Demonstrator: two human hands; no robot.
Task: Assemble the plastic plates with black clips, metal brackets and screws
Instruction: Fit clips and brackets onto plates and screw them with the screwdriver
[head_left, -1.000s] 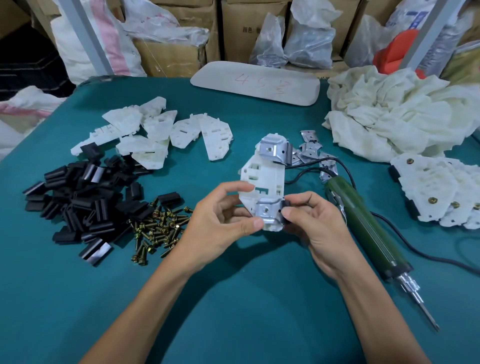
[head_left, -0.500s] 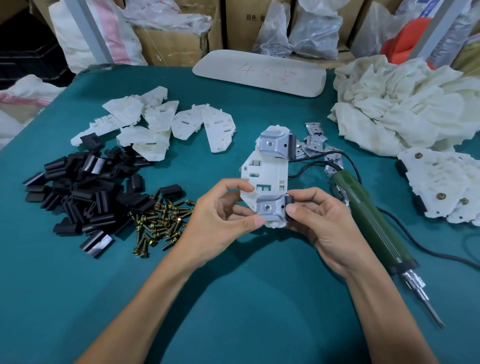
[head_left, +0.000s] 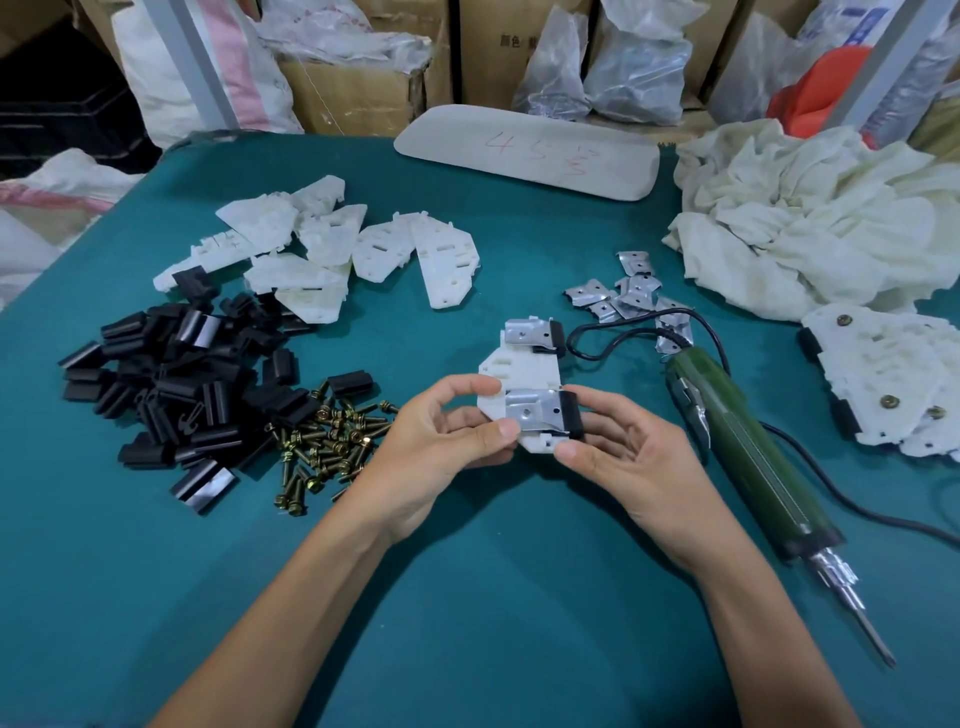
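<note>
- Teal cloth-covered surface (head_left: 467, 597) carries all the parts; above its middle, a white plastic plate (head_left: 511, 366) is held between both hands.
- Two bent metal brackets sit on the plate, a far bracket (head_left: 527, 332) and a near bracket (head_left: 532, 413), each with a black clip (head_left: 569, 415) on its right end.
- The left hand (head_left: 441, 447) has its fingers (head_left: 467, 387) curled round the plate's left edge, thumb tip on the near bracket's corner.
- The right hand (head_left: 623, 452) pinches the plate's near right end at the clip.
- Just left of the left hand lies a pile of brass-coloured screws (head_left: 327, 436), touching a heap of black plastic clips (head_left: 182, 379).
- Loose white plates (head_left: 322, 249) lie beyond the heap.
- A green electric screwdriver (head_left: 753, 457) lies right of the hands; loose metal brackets (head_left: 628, 296) lie beyond it.
- Finished plates (head_left: 883, 374) and a crumpled cream cloth (head_left: 810, 223) lie far right.
</note>
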